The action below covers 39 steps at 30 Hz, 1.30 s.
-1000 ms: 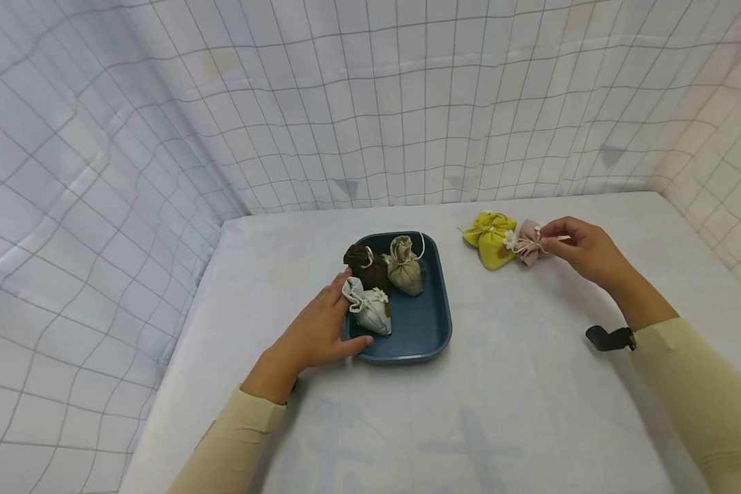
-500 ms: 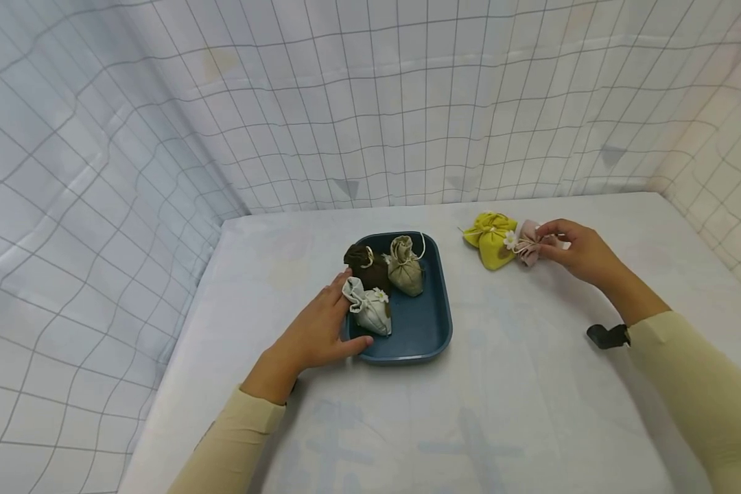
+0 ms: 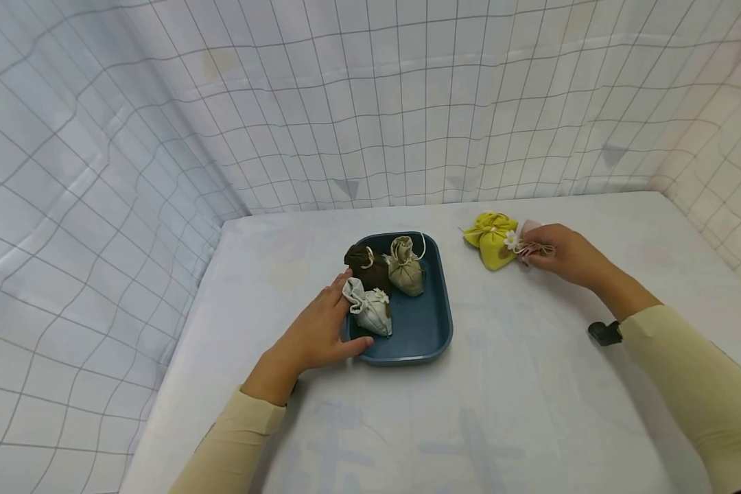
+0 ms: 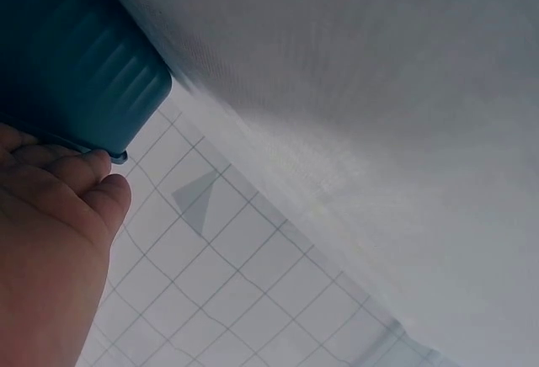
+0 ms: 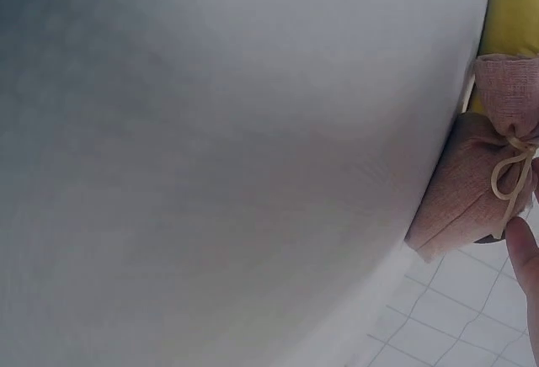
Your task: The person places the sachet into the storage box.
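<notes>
My left hand (image 3: 315, 333) rests on the left rim of a dark blue tray (image 3: 422, 333), fingers and thumb extended; the left wrist view shows its fingertips at the tray's rim. Three small drawstring pouches lie inside: a white one (image 3: 373, 317) in front, a dark brown one (image 3: 375, 276) behind it, and an olive one (image 3: 407, 276) to the right. Farther right, my right hand (image 3: 571, 257) pinches a pink drawstring pouch (image 5: 463, 186) with a cord bow; its thumb (image 5: 522, 253) touches the pouch. The hand partly hides it. A yellow pouch (image 3: 494, 245) lies against its left side.
A white cloth (image 3: 469, 412) covers the table. Grid-patterned curtains (image 3: 407, 123) stand behind it and along both sides. A black strap piece (image 3: 605, 333) hangs at the right wrist.
My right hand has moved slightly left and closed its fingers farther over the pink pouch. The left hand, the tray and the other pouches look unmoved.
</notes>
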Motion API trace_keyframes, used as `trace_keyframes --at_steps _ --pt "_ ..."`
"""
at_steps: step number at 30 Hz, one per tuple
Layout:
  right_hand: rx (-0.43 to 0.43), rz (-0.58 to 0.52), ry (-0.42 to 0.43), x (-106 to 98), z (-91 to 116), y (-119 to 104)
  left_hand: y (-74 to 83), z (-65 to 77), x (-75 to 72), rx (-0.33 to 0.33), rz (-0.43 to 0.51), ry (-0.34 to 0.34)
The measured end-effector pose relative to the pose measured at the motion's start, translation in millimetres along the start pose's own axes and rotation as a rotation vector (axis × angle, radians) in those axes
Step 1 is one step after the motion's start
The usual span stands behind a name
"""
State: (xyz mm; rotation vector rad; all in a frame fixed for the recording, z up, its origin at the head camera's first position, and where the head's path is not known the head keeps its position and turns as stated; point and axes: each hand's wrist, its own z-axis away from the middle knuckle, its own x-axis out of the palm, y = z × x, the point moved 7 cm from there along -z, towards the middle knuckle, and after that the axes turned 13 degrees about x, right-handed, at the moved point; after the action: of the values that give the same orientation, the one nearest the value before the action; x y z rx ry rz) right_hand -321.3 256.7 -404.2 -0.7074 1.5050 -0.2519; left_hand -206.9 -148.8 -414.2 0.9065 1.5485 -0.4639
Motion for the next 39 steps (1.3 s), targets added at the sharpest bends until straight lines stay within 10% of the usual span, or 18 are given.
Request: trace_keyframes --at_steps 12,39 --pt "-0.092 0.071 0.005 6.3 -7.1 1.8 0.9 0.2 -1.3 -0.001 -0.011 -0.007" --pt "0.192 0.052 -0.014 -6.3 -5.8 15.5 0.4 1.0 -0.1 -0.025 0.001 -0.026"
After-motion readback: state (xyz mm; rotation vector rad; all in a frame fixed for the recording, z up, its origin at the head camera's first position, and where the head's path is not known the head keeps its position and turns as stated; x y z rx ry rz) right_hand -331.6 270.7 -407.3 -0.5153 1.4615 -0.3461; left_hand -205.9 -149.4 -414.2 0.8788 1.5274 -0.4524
